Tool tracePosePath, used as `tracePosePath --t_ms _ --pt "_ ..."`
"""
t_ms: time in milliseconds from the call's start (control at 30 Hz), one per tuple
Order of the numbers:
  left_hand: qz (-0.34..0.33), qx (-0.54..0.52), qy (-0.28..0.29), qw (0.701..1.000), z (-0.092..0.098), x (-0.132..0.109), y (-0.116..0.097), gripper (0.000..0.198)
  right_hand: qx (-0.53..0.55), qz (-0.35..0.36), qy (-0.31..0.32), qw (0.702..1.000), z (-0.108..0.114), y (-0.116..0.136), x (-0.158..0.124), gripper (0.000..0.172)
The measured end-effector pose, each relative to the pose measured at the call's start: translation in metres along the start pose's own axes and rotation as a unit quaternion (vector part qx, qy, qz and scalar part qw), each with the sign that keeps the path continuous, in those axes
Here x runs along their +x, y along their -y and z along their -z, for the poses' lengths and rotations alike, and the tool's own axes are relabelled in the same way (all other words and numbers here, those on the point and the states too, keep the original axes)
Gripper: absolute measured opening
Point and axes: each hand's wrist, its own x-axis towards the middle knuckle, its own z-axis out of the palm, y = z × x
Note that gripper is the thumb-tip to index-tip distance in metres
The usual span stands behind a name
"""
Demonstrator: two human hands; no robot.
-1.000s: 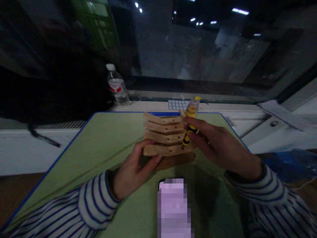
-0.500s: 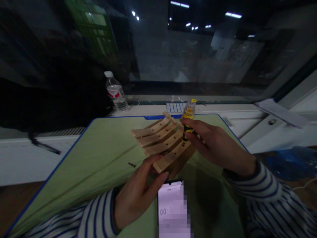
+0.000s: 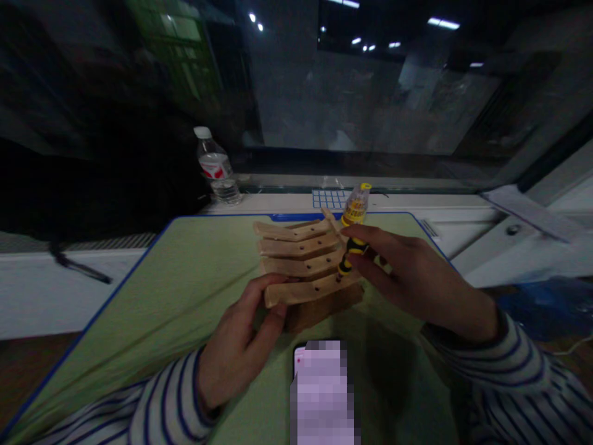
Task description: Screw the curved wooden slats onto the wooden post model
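Observation:
A slatted wooden rack [image 3: 296, 267] of several angled strips with dark holes is held tilted above the green table. My left hand [image 3: 243, 337] pinches the left end of its nearest strip between thumb and fingers. In my right hand [image 3: 403, 275] is a small screwdriver with a yellow and black handle [image 3: 356, 246], gripped by thumb and forefinger. The screwdriver's lower end meets the nearest strip close to one of its holes; the exact contact is too small to tell.
A phone [image 3: 322, 389] lies on the green folding table [image 3: 185, 272] in front of me. On the sill behind stand a water bottle [image 3: 217, 170] and a yellow-capped bottle [image 3: 356, 204], beside a blue-and-white grid sheet [image 3: 327, 198]. The window rises beyond.
My left hand has swung the rack's left end up and leftward, so the strips lie more level. The screwdriver leans more. The loose screw seen on the table before is now out of sight.

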Motion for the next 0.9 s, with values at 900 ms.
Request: tracePosePath --t_ms 900 --pt "0.011 0.236 -0.164 0.958 0.048 0.014 -0.028 0.020 -0.041 0.041 0.093 0.994 0.021 0.015 0.021 0.036"
